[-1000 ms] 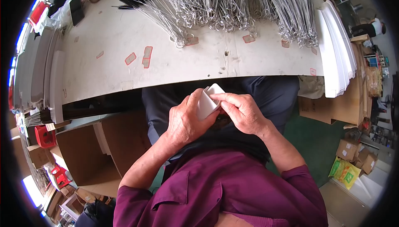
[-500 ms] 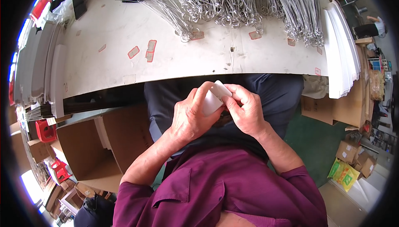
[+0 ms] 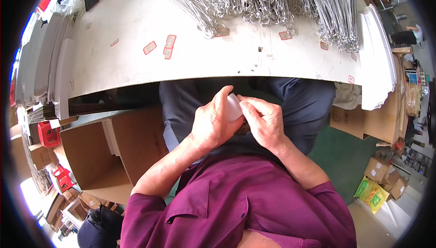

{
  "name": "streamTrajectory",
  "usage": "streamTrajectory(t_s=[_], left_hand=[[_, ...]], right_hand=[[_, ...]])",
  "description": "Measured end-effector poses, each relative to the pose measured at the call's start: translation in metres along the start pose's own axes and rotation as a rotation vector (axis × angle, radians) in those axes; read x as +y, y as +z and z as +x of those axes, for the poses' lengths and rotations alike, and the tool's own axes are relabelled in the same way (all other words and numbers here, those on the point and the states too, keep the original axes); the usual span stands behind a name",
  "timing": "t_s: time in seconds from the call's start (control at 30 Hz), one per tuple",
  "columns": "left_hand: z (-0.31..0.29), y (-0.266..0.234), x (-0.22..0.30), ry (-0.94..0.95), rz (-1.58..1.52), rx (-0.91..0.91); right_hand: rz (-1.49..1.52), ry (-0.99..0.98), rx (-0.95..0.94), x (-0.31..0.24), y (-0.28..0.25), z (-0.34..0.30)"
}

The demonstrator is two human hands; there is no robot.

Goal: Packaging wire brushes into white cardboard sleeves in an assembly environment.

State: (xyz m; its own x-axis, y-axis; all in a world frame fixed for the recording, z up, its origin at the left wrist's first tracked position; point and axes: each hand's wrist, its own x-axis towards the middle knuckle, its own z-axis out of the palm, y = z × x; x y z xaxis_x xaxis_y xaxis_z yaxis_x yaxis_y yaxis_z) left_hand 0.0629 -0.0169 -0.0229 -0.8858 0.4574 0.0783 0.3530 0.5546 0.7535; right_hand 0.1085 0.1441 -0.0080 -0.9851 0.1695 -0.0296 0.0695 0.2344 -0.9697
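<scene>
White card is pinched between our left hand and right hand, held over our lap, near the table edge.

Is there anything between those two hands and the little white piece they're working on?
Nothing visible. The left hand and right hand both grip the small white piece directly, held over the lap, below the white table edge. Fingers hide most of it.
</scene>
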Motion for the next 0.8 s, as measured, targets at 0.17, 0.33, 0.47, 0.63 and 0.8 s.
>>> streamTrajectory(t_s=[0.17,0.33,0.47,0.63,0.8], left_hand=[[-0.001,-0.003,-0.003,0.003,0.071,0.058],[-0.001,-0.002,-0.004,0.031,0.081,0.100],[-0.001,0.001,-0.005,0.059,0.075,0.114],[-0.003,-0.001,0.001,-0.005,0.074,0.036],[-0.012,-0.005,-0.004,-0.089,0.088,-0.081]], right_hand=[[0.043,0.026,0.004,0.000,0.010,0.009],[0.156,0.131,-0.024,0.005,0.014,0.015],[0.217,0.250,-0.020,0.004,0.015,0.017],[0.300,0.335,0.026,0.004,0.009,0.014],[0.317,0.388,-0.010,0.003,0.003,0.019]])
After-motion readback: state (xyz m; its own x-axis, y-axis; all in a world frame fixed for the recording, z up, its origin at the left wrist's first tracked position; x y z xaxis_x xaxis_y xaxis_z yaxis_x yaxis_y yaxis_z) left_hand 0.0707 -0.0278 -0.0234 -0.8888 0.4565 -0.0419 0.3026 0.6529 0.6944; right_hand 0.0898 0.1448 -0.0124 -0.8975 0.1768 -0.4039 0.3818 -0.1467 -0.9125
